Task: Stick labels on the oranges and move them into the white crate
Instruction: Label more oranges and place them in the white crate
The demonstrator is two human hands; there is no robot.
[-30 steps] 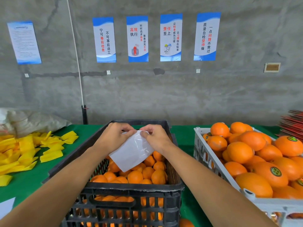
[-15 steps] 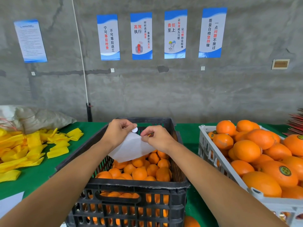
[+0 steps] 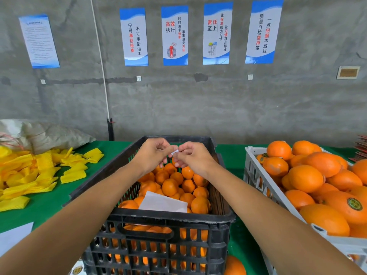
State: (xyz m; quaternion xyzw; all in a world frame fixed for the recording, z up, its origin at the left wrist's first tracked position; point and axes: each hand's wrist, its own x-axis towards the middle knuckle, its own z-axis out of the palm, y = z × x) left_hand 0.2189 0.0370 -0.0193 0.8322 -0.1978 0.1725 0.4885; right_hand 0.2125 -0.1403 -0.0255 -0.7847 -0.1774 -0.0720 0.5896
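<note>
Two hands are pinching one small white scrap over the black crate.

Both the left hand (image 3: 154, 153) and the right hand (image 3: 193, 156) are nipping that scrap (image 3: 175, 152), probably a label, between curled fingertips. Below them a white sheet (image 3: 162, 203) is lying on the unlabelled oranges (image 3: 169, 186) filling the black crate (image 3: 170, 217). To the right, the white crate (image 3: 256, 175) is heaping with oranges, several showing round stickers (image 3: 354, 204), so the job looks well underway with plenty left. Yellow foam sleeves (image 3: 35, 175) and a grey sack (image 3: 49, 135) are resting on the green bench (image 3: 47, 203); blue posters (image 3: 174, 35) are hanging on the concrete wall (image 3: 198, 106).
</note>
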